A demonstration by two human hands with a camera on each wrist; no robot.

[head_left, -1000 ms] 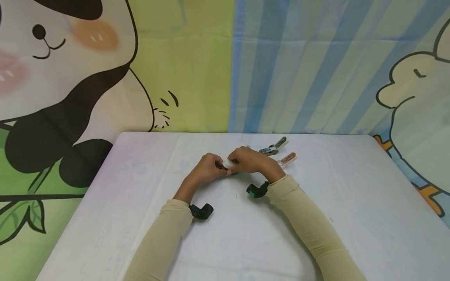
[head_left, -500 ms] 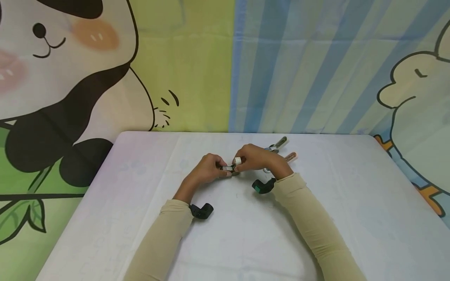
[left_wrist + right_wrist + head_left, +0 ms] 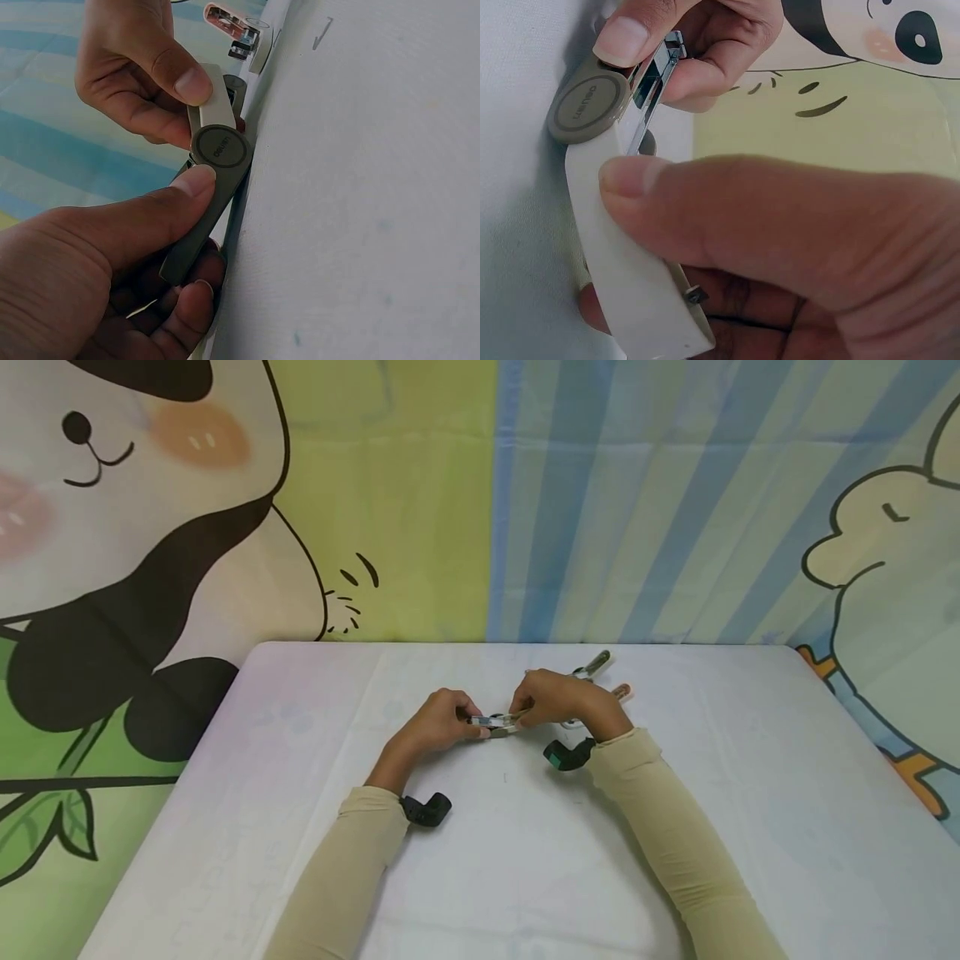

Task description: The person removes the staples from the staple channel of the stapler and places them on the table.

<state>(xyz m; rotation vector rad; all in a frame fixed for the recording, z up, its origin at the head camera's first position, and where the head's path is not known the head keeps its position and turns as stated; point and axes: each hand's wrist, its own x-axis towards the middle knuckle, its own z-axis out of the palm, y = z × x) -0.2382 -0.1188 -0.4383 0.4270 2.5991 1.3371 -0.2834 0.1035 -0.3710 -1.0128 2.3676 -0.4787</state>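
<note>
Both hands hold a swung-open stapler (image 3: pixel 495 723) between them over the middle of the table. In the left wrist view, the thumb of my left hand (image 3: pixel 82 277) presses beside the round hinge (image 3: pixel 221 146) while its fingers curl under the grey arm (image 3: pixel 199 232). My right hand (image 3: pixel 780 225) grips the long white cover (image 3: pixel 619 247) in the right wrist view, thumb on top and fingers beneath. The metal staple channel (image 3: pixel 652 90) lies exposed near the left fingertips. In the head view, the right hand covers the stapler's right end.
Behind the right hand lie a grey-green stapler (image 3: pixel 597 662) and a pink stapler (image 3: pixel 622 692), both partly covered by it. The white table (image 3: pixel 480 860) reaches back to a printed cloth backdrop (image 3: pixel 420 527). Black wrist cameras hang under both forearms.
My right hand has shifted right, drawing the white cover away from the left hand and lowering it. The stapler is opened wider, its metal part now showing. The left hand stays nearly still.
</note>
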